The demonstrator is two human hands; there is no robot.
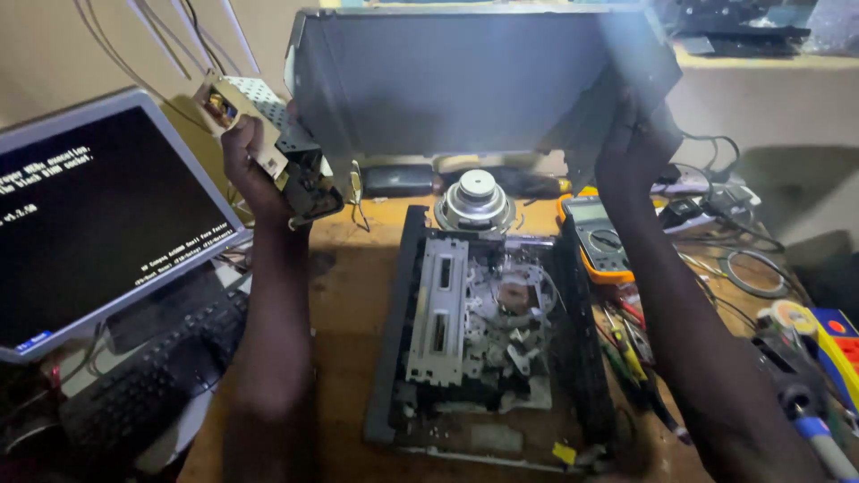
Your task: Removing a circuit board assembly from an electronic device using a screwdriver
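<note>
Both my hands hold up a large dark metal cover (465,80) above the bench. My left hand (250,165) grips its left edge, close to a perforated metal unit (259,116) with a black part under it. My right hand (635,143) grips the cover's right side. Below the cover lies an opened black video deck chassis (488,344) with a silver tape mechanism, a drum and small gears exposed.
A monitor (98,215) with white text and a black keyboard (152,367) stand at left. A round silver speaker (474,201) sits behind the chassis. At right lie a yellow multimeter (599,237), screwdrivers (631,344), cables (752,268) and a tape roll.
</note>
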